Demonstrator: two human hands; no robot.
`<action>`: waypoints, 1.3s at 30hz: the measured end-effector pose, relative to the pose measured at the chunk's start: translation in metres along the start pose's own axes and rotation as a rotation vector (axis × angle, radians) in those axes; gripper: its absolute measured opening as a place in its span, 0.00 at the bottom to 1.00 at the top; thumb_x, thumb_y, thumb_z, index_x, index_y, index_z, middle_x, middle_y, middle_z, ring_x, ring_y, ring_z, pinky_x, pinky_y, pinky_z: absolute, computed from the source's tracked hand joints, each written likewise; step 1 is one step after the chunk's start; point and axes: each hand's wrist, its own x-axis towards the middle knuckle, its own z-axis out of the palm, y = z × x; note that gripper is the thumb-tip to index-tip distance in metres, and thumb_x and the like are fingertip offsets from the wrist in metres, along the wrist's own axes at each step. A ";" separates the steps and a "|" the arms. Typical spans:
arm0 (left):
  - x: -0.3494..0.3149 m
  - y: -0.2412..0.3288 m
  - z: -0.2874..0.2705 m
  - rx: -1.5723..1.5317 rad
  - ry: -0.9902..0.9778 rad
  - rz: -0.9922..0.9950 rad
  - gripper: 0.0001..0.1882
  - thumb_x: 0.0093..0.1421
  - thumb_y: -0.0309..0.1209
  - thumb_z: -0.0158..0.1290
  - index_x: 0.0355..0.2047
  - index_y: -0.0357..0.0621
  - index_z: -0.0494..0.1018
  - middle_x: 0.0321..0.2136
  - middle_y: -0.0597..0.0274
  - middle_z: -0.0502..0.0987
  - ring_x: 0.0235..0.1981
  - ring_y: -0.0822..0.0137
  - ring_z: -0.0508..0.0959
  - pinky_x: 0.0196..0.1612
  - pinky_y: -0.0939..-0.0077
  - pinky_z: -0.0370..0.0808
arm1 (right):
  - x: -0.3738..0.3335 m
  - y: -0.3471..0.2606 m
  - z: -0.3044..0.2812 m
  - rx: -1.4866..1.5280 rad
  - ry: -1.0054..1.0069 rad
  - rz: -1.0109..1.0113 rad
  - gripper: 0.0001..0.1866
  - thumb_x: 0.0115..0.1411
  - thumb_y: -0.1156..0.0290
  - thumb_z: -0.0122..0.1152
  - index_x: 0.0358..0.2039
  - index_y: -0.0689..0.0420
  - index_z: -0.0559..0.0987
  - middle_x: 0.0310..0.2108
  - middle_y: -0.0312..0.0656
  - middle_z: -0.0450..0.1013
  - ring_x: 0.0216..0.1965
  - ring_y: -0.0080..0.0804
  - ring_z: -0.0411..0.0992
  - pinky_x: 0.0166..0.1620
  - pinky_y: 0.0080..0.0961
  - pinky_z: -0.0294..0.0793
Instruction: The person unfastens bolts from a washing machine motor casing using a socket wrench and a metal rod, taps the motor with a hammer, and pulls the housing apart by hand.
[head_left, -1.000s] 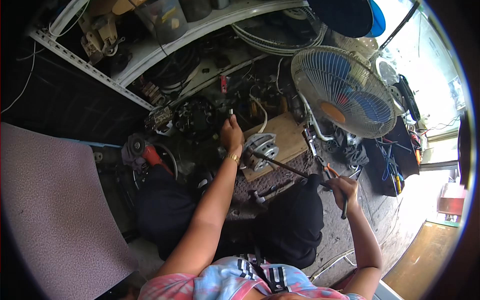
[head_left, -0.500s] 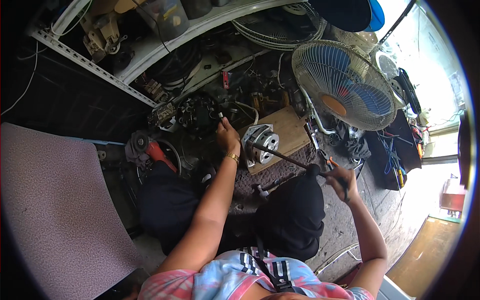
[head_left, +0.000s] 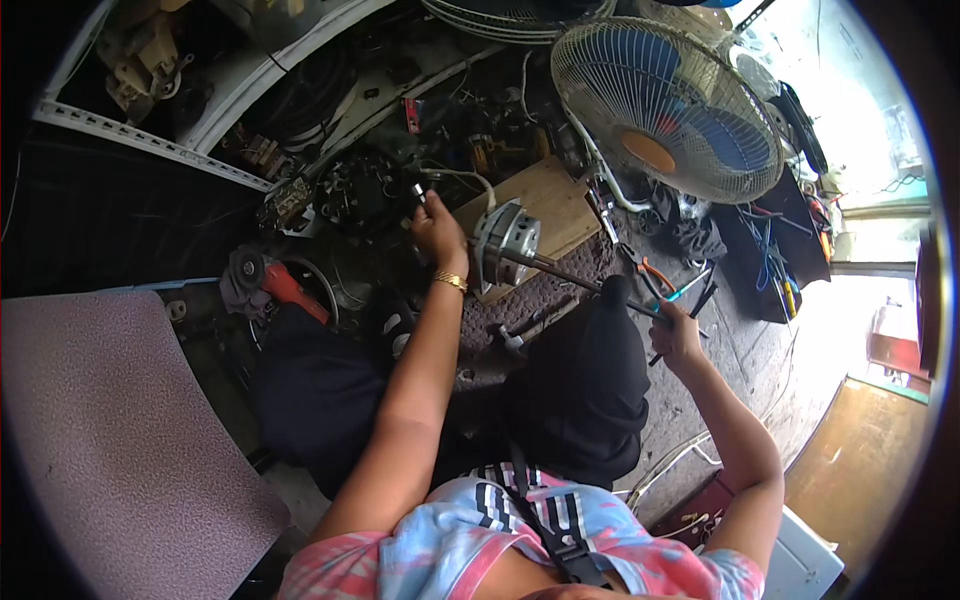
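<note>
A silver electric motor (head_left: 515,240) with a square mounting plate sits at the near end of a wooden board (head_left: 560,200). Just left of it, my left hand (head_left: 440,238) is closed around a slim thing, mostly hidden, with a bright metal tip sticking out past the fingers. From the motor's near face a long dark rod (head_left: 568,272) runs right, partly hidden by my right knee (head_left: 617,292). My right hand (head_left: 680,338) grips the rod's outer end, where thin dark bars stick out crosswise on both sides of the fingers.
A caged fan (head_left: 650,150) with blue blades stands at the back right. Orange-handled pliers (head_left: 648,265) and a hammer (head_left: 513,338) lie near my right knee. A red angle grinder (head_left: 290,288) lies at left, beside a padded seat (head_left: 130,420). Shelving (head_left: 150,145) borders the far left.
The whole view has shifted, bringing the scene up and left. The dark bars at my right hand have changed angle. My left hand keeps its place beside the motor.
</note>
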 end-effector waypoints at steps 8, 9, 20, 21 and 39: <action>0.046 -0.041 -0.003 -0.083 0.151 0.061 0.24 0.61 0.46 0.45 0.26 0.32 0.72 0.22 0.45 0.75 0.25 0.49 0.75 0.31 0.60 0.69 | -0.039 -0.045 0.070 0.082 0.163 -0.362 0.11 0.59 0.61 0.51 0.34 0.55 0.71 0.34 0.39 0.63 0.23 0.24 0.65 0.20 0.19 0.63; 0.057 -0.051 -0.006 -0.188 0.042 -0.085 0.23 0.61 0.45 0.45 0.28 0.31 0.72 0.23 0.44 0.76 0.26 0.52 0.76 0.33 0.62 0.69 | -0.039 -0.047 0.075 -0.023 0.190 -0.710 0.10 0.60 0.63 0.50 0.35 0.57 0.71 0.39 0.41 0.62 0.28 0.26 0.69 0.22 0.19 0.68; 0.053 -0.036 0.020 -0.195 -0.019 -0.164 0.23 0.61 0.44 0.45 0.34 0.30 0.73 0.30 0.40 0.77 0.34 0.47 0.77 0.39 0.60 0.70 | -0.075 -0.112 0.058 -1.969 0.080 -1.328 0.39 0.43 0.75 0.65 0.59 0.56 0.63 0.53 0.51 0.62 0.57 0.44 0.59 0.60 0.52 0.53; 0.053 -0.038 0.021 -0.163 -0.003 -0.137 0.24 0.61 0.44 0.45 0.34 0.30 0.73 0.31 0.39 0.77 0.35 0.46 0.77 0.39 0.60 0.70 | -0.069 -0.108 0.057 -2.042 0.188 -1.181 0.49 0.35 0.62 0.73 0.60 0.52 0.60 0.56 0.48 0.59 0.60 0.41 0.54 0.61 0.60 0.42; 0.047 -0.014 0.003 -0.115 -0.031 -0.208 0.23 0.61 0.45 0.43 0.40 0.35 0.73 0.36 0.44 0.77 0.39 0.46 0.76 0.42 0.61 0.70 | -0.021 -0.126 0.087 -1.588 -0.412 -1.820 0.12 0.34 0.73 0.58 0.25 0.60 0.77 0.14 0.33 0.65 0.16 0.28 0.65 0.23 0.26 0.60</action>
